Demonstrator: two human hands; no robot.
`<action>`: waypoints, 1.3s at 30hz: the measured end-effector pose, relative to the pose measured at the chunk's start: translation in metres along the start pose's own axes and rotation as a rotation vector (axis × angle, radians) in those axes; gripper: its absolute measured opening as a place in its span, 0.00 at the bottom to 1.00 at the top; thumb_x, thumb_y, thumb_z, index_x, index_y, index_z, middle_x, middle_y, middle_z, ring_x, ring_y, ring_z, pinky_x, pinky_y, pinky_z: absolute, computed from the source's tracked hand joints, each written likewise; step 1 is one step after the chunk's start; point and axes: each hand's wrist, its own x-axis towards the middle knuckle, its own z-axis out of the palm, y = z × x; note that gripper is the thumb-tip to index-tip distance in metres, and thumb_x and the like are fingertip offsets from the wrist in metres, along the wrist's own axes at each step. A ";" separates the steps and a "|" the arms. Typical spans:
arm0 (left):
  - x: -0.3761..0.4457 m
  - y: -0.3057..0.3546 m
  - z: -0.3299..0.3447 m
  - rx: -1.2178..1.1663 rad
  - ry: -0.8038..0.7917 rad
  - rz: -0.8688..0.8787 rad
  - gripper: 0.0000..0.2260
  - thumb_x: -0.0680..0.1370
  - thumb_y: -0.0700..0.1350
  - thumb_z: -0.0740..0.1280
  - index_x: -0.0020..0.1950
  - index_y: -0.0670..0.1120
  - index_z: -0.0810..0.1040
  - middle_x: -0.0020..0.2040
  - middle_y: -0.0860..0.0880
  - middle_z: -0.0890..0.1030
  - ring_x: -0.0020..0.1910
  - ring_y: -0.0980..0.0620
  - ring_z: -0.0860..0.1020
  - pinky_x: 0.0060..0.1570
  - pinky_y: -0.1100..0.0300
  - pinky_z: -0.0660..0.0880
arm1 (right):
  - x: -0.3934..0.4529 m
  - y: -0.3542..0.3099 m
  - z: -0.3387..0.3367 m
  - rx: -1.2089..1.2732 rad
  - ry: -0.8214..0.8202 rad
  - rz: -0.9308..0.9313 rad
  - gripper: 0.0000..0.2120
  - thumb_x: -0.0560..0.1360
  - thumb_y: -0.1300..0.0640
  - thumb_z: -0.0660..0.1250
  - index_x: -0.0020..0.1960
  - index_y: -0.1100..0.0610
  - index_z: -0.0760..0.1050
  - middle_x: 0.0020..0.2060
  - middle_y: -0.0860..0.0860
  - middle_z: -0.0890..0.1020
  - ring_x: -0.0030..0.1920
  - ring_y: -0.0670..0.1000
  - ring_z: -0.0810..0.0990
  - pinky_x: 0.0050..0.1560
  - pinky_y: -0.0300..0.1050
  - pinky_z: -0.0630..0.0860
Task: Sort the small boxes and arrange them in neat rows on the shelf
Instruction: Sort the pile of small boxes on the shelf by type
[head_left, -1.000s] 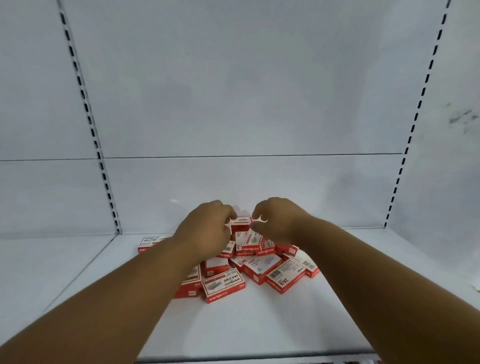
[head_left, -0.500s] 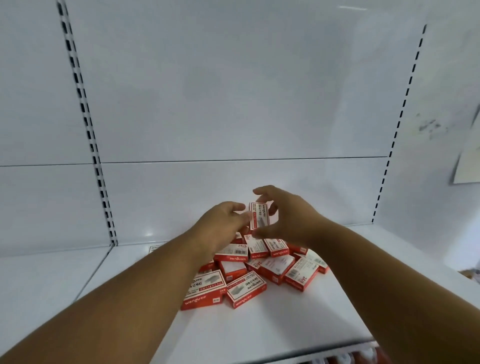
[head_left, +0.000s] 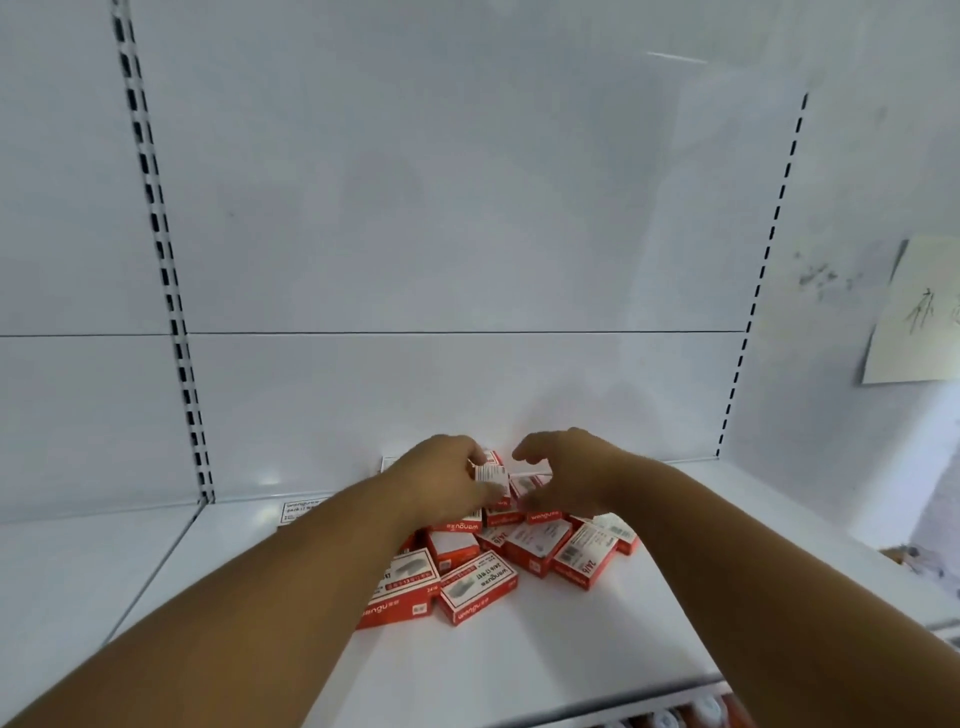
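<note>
So the person is reaching both arms into a white metal shelf (head_left: 597, 644) where a jumbled pile of small red-and-white cardboard boxes (head_left: 498, 551) is sitting roughly mid-shelf, a bit toward the back panel. Nothing in the heap is lining up yet; boxes are lying at all angles, some overlapping, a couple label-up with barcodes showing.

The left hand (head_left: 441, 483) is pinching one little red-and-white box (head_left: 491, 475) between thumb and fingers, holding it just above the top of the pile, tilted so a white printed face is showing. My guess is it's being held up like that to check which way it's facing before it goes into a row. The right hand (head_left: 566, 478) is hovering just beside it with fingers loosely curled and spread, not gripping anything that I can see; the fingertips are hanging right over the boxes underneath, probably getting ready to grab the next one or take the lifted one.

One more box (head_left: 304, 508) is lying flat off to the left near the back wall, apart from the heap, partly hidden by the left forearm. Might be the start of a row, can't really tell.

There's also a sheet of paper with scribbles (head_left: 919, 312) taped on the right wall.
</note>
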 end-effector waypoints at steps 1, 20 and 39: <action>0.002 0.001 0.000 0.050 -0.024 0.032 0.22 0.74 0.55 0.71 0.67 0.55 0.73 0.61 0.52 0.77 0.48 0.55 0.80 0.44 0.61 0.79 | 0.001 -0.001 -0.003 -0.009 -0.058 0.014 0.34 0.71 0.47 0.74 0.73 0.46 0.65 0.69 0.46 0.73 0.67 0.53 0.72 0.64 0.53 0.74; 0.008 -0.004 -0.016 -1.001 0.066 -0.098 0.19 0.76 0.61 0.66 0.60 0.51 0.77 0.55 0.44 0.82 0.52 0.44 0.82 0.52 0.49 0.80 | 0.000 0.004 -0.011 1.300 0.437 0.152 0.18 0.77 0.48 0.66 0.60 0.59 0.74 0.50 0.58 0.84 0.43 0.53 0.82 0.40 0.45 0.77; -0.015 0.024 -0.031 -1.734 -0.057 -0.102 0.23 0.77 0.61 0.65 0.60 0.42 0.79 0.49 0.40 0.79 0.37 0.49 0.78 0.37 0.59 0.74 | -0.043 -0.013 -0.025 1.887 0.530 0.164 0.10 0.72 0.75 0.67 0.47 0.63 0.73 0.48 0.67 0.83 0.48 0.64 0.84 0.48 0.54 0.81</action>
